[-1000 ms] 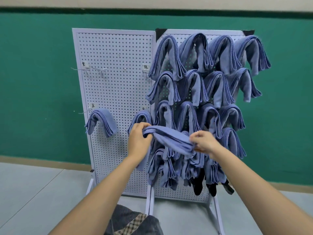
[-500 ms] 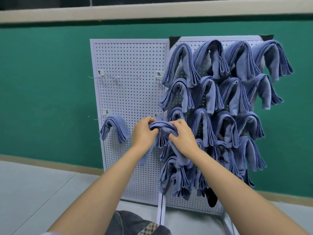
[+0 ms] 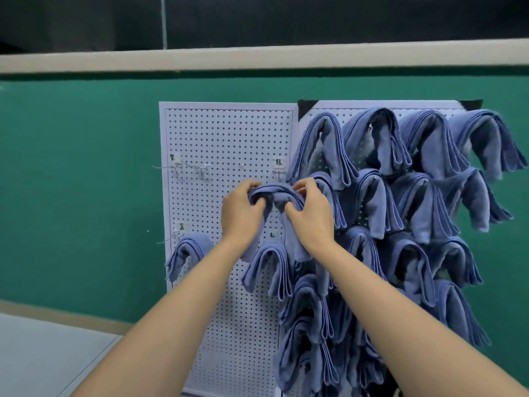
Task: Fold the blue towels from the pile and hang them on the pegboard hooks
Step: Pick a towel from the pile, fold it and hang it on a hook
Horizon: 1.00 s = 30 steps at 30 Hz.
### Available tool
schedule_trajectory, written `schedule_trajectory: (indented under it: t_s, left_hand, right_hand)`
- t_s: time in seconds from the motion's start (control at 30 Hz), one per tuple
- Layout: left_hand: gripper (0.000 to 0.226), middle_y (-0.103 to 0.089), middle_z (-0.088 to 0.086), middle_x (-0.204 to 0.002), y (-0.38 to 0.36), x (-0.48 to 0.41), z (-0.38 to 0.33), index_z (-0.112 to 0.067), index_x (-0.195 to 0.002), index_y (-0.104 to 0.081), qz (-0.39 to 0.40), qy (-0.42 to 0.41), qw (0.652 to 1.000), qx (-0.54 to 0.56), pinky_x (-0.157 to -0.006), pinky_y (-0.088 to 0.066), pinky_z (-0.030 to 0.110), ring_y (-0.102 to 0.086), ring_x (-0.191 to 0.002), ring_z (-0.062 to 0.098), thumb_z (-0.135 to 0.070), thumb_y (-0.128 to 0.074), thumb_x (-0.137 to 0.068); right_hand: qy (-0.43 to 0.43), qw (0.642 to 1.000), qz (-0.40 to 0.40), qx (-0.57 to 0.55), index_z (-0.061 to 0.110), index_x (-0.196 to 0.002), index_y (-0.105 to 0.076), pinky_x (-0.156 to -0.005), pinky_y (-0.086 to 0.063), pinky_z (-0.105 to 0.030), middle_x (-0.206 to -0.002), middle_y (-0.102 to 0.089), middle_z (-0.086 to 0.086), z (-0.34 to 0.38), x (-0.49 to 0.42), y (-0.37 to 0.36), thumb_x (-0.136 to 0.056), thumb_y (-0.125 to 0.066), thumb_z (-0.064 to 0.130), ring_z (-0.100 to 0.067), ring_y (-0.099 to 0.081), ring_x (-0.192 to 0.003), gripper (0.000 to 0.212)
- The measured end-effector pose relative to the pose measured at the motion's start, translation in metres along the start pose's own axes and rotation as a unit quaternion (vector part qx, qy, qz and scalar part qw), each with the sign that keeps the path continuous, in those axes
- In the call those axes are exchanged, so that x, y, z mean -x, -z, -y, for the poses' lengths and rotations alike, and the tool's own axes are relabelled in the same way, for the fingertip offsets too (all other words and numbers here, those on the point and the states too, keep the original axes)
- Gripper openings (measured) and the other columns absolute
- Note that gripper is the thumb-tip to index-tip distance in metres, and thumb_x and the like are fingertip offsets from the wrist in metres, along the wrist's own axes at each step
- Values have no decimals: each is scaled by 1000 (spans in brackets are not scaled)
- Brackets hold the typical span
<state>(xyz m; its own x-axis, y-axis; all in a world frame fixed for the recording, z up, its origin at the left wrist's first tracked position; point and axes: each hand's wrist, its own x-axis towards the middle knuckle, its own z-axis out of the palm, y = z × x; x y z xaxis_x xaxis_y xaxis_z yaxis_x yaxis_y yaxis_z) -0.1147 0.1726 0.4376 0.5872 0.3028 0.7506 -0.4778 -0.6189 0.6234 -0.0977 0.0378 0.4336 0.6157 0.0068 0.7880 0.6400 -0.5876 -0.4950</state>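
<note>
I'm watching the L hand (image 3: 242, 216) and R hand (image 3: 310, 217) both gripping the folded blue cloth towel (image 3: 276, 193), arching it against the white perforated pegboard (image 3: 229, 138) at mid-height. Any hook's hiding behind the cloth, so can't tell if it's caught.

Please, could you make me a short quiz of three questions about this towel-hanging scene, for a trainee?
1. True or false: the left hand and the right hand both grip the folded blue towel.
2. Of the two white perforated pegboard panels, which carries more hung blue towels? A) left B) right C) equal
3. Fill in: the wall behind the panels is painted ___.
Key: 1 true; 2 B; 3 green.
</note>
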Motion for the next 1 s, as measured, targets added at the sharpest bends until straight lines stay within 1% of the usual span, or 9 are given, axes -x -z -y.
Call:
schedule_trajectory:
  t_s: [0.13, 0.2, 0.3, 0.43, 0.57, 0.77, 0.87, 0.93, 1.0]
  left_hand:
    - [25, -67, -4, -97, -9, -39, -6, -14, -106, -67, -44, -7, 998, 50, -77, -47, 22, -60, -86, 10, -4, -59, -84]
    - [25, -68, -2, -97, -16, -59, -5, -13, -106, -67, -46, -13, 997, 58, -79, -49, 26, -60, -87, 12, -4, -58, -85]
    - [24, -64, -5, -92, -27, -84, 1, -12, -106, -67, -38, -24, 997, 59, -79, -49, 25, -58, -85, 11, -2, -57, -86]
    - [25, -64, -5, -95, -40, -109, 14, -11, -108, -67, -35, -37, 997, 56, -74, -44, 16, -56, -85, 8, -3, -56, -87]
    - [23, -61, -10, -88, -54, -122, 31, -12, -104, -67, -34, -49, 996, 65, -69, -43, 10, -55, -81, 7, -1, -54, -87]
    - [22, -62, -11, -88, -73, -114, 60, -15, -103, -65, -12, -28, 995, 90, -69, -41, 5, -58, -83, 8, -3, -55, -88]
    - [29, -62, -11, -96, -78, -102, 68, -17, -115, -59, 7, -25, 996, 89, -77, -46, 17, -57, -88, 9, -5, -55, -89]
    - [38, -63, -4, -107, -80, -95, 73, -17, -125, -52, 24, -25, 996, 81, -82, -46, 23, -58, -93, 12, -3, -53, -90]
    - [41, -62, -4, -106, -80, -89, 76, -16, -128, -49, 45, -11, 995, 84, -82, -47, 24, -58, -94, 13, -1, -50, -90]
  right_hand:
    - [-2, 996, -83, -22, 16, -103, -48, -68, -45, -39, -105, -55, 0, 9, -30, -19, -86, -60, 14, -22, -53, -94, 20]
    - [-19, 993, -115, -10, 16, -102, -48, -61, -37, -34, -106, -53, 0, 8, -44, -30, -87, -59, 13, -23, -51, -95, 19]
    - [-45, 988, -150, 6, 16, -104, -49, -61, -33, -31, -110, -52, 1, 4, -64, -42, -87, -58, 12, -23, -49, -100, 20]
    - [-42, 985, -162, 35, 17, -104, -51, -61, -31, -29, -112, -52, 2, -4, -90, -53, -85, -58, 11, -19, -49, -100, 21]
    - [-6, 981, -172, 93, 17, -104, -52, -62, -35, -31, -110, -52, 0, -15, -103, -66, -83, -60, 9, -19, -48, -99, 23]
    - [-17, 985, -110, 130, 15, -109, -46, -61, -39, -34, -113, -51, -2, -37, -94, -87, -88, -59, 16, -22, -53, -101, 25]
    - [-32, 987, -107, 114, 15, -119, -44, -70, -43, -35, -121, -51, -2, -39, -88, -92, -88, -59, 14, -23, -50, -109, 34]
    - [-38, 988, -94, 118, 14, -129, -40, -84, -42, -34, -132, -47, -4, -39, -82, -96, -87, -63, 13, -25, -44, -118, 48]
    - [-43, 990, -78, 112, 11, -139, -34, -95, -40, -34, -141, -41, -6, -40, -75, -98, -87, -63, 12, -26, -38, -126, 59]
